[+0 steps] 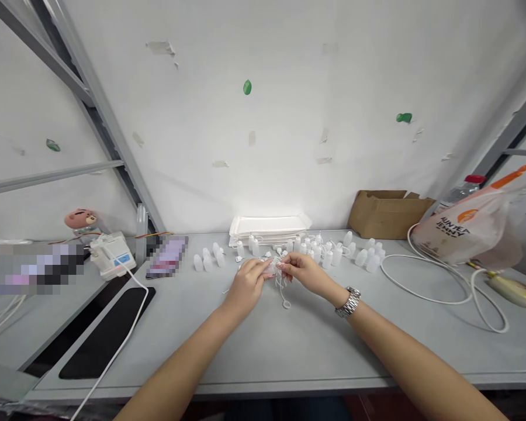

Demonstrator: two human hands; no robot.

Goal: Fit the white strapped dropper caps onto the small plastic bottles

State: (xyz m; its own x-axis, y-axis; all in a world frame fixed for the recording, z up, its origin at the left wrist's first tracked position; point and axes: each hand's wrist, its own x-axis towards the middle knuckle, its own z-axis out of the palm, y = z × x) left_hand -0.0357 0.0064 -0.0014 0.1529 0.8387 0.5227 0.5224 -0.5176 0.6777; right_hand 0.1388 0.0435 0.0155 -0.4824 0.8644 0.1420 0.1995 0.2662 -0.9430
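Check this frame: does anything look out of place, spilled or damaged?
I see no spill. The cable sprawls in loose loops across the table's right side, untidy beside the bottles. Torn scraps, apparently tape, mar the plain wall.

Gray worktable (307,356) spanning the lower frame, translucent squeeze bottles (327,259) grouped at center, white trays (272,224) stacked behind, cardboard box (382,220) center right, black mat (97,344) lower left.

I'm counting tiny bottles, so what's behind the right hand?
Small whitish bottles stand behind the right hand, with white trays farther back. The hand hides whatever lies directly behind it.
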